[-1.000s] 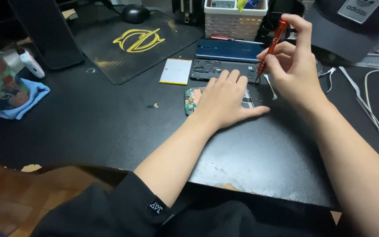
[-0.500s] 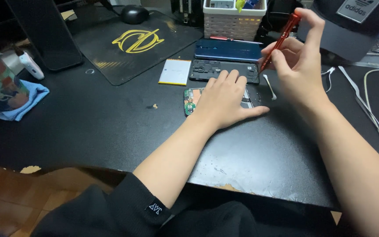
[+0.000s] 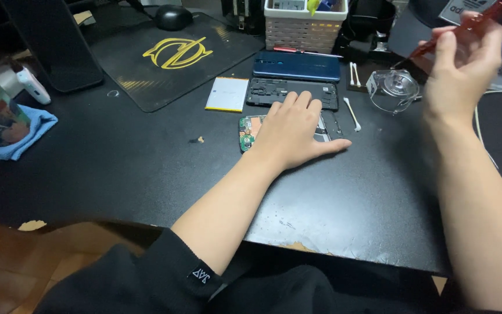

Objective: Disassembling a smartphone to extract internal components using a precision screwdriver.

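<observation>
Right hand (image 3: 463, 64) now further up and out to the right than a second ago, lifted clear of the phone parts, fingers pinched around a red screwdriver (image 3: 457, 32); slim translucent shaft, slanting up toward the top right corner. Clear suction cup (image 3: 395, 90), hidden behind that hand before, now uncovered: round, glassy, just below the screwdriver's tip. Left hand (image 3: 294, 131) unmoved, lying flat with fingers spread and relaxed, gripping nothing, pressing on the opened phone (image 3: 248, 132); green circuit board with copper patches showing at its left edge. Beyond the fingertips, a black plastic frame (image 3: 274, 92), matte and pitted with holes, touching a glossy blue back cover (image 3: 296, 65). Left of the frame, a flat white battery (image 3: 227, 94) with a yellow edge. Thin white cotton swab (image 3: 351, 114) just right of the frame. Matte black desk (image 3: 117, 168), its front edge chipped down to pale wood. White lattice basket (image 3: 303, 26) at the back. Crumpled blue cloth (image 3: 27, 136) far left.
</observation>
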